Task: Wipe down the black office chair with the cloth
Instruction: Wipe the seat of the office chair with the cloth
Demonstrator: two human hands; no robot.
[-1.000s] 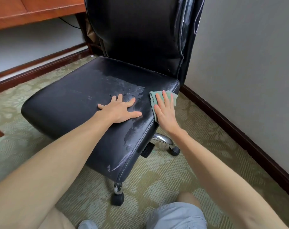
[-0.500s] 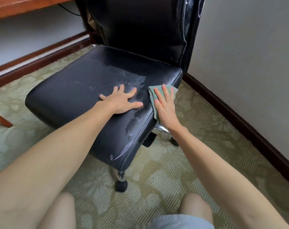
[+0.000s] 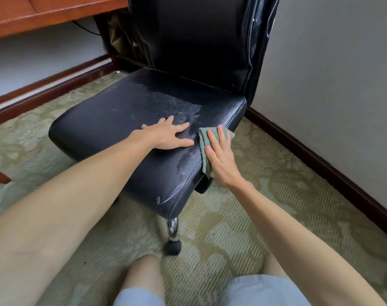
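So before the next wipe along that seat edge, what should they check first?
1. Is the cloth pinned flat under the right hand, against the side edge of the seat? ok.
2. Is the left hand resting flat on the seat top to steady it? ok.
3. Is the seat top evenly wiped? not ok: a streaky damp patch shows, with smears near the front corner.
4. Is there room for the arm between the seat and the wall? ok.
5. Is the cloth's underside clean? cannot tell.
6. Is the caster locked? cannot tell.
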